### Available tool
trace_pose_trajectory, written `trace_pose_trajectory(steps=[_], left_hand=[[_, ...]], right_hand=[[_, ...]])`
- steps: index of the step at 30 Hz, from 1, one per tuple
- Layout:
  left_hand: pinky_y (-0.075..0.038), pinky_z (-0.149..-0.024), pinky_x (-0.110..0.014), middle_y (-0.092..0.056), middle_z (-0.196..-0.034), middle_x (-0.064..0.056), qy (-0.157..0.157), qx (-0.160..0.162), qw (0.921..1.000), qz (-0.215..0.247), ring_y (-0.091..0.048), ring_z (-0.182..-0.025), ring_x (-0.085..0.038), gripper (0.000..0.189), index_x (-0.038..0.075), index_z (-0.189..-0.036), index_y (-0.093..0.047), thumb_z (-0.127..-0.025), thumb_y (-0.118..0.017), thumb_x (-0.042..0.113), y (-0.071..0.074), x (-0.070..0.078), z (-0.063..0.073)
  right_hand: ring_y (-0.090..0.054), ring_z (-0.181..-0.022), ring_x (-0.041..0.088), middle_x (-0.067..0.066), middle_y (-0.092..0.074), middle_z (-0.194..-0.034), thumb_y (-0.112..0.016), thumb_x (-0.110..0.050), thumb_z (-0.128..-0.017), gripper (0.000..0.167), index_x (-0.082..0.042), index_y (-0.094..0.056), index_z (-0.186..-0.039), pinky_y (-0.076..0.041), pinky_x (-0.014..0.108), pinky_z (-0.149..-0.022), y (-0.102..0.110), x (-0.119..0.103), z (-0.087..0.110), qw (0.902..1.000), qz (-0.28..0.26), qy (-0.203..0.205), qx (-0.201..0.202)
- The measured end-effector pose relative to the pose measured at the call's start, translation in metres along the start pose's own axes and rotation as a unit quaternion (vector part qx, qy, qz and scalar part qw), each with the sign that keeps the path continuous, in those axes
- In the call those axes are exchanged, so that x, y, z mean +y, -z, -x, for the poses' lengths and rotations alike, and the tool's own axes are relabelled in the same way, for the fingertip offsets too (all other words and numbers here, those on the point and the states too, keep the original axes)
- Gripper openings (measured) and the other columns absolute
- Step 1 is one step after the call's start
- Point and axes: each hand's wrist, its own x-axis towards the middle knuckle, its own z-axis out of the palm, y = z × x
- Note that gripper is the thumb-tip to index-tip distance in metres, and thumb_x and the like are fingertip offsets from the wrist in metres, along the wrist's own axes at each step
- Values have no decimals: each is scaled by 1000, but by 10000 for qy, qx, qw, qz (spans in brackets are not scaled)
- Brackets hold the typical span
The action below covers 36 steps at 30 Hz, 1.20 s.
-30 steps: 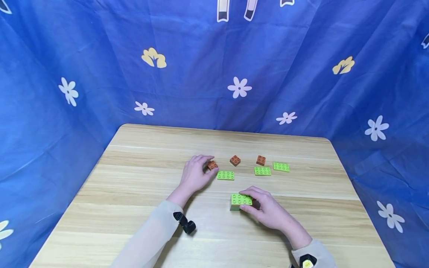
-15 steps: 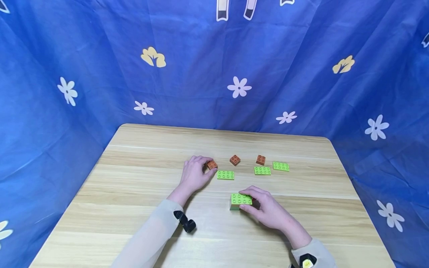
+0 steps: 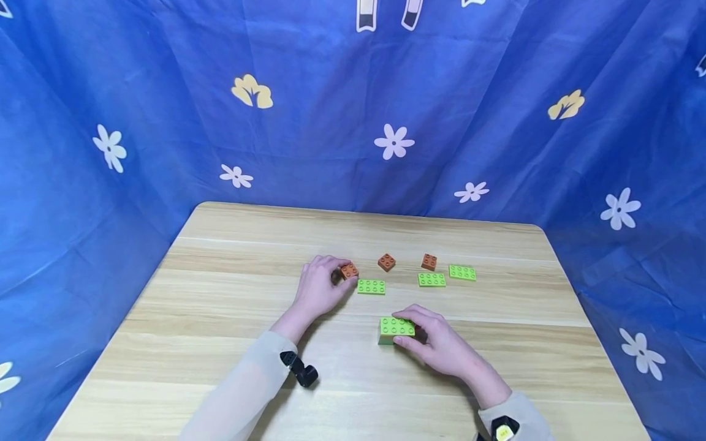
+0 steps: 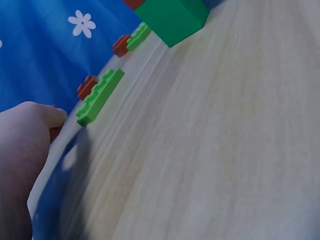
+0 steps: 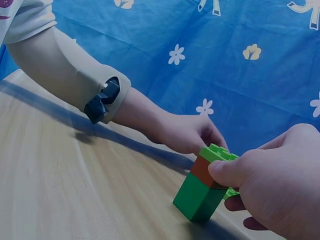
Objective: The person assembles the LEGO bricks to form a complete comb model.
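In the head view, my left hand pinches a small reddish-brown toy building brick between thumb and fingertips on the table. That brick is nearly hidden by the thumb in the left wrist view. My right hand grips a stack of building bricks by its right end, thumb on the near side. As the right wrist view shows, the stack has a dark green block at the bottom, a reddish-brown layer above it and a light green studded plate on top. The stack stands upright on the table.
A light green plate lies just right of the left hand. Farther right are two more light green plates and two reddish-brown bricks. A blue patterned curtain hangs behind the wooden table.
My left fingers have closed in on the reddish-brown brick, which has turned slightly. The right hand and the stack have stayed in place.
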Motion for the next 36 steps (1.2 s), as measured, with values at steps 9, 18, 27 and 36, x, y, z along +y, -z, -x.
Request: trace_pose_trajectory(steps=[9, 18, 27, 36], left_hand=[[-42, -97, -46, -75, -121, -1, -236, -24, 9996, 182, -61, -117, -25, 45, 13, -127, -75, -89, -87, 36, 10, 16, 6], [-41, -111, -54, -75, -124, -5, -548, -281, 9961, 633, -66, -120, -29, 43, 10, -128, -74, -91, -86, 30, 19, 41, 14], [-49, -108, -41, -74, -126, 0, -692, -799, 9857, 1314, -67, -119, -18, 45, 10, -134, -69, -94, -84, 23, 25, 66, 23], [-55, -99, -40, -71, -134, 2, -924, -1290, 9706, 1808, -65, -122, -16, 45, 12, -136, -69, -96, -81, 28, 27, 83, 34]], right_hand=[[-65, -104, 10, -12, -67, -125, -78, -25, -99, 43, -10, -66, -138, -57, 32, -90, -4, 3, -1, 10000, -40, -34, 63], [-66, -106, 11, -14, -67, -123, -79, -26, -98, 39, -19, -68, -134, -56, 33, -93, -8, 3, -2, 9996, -177, -216, 66], [-66, -104, 11, -14, -67, -121, -79, -26, -98, 36, -20, -68, -132, -56, 33, -91, -8, 4, -1, 9995, -223, -208, 65], [-66, -105, 12, -13, -67, -124, -79, -24, -98, 38, -21, -67, -134, -56, 33, -90, -9, 5, -2, 9995, -269, -109, 81]])
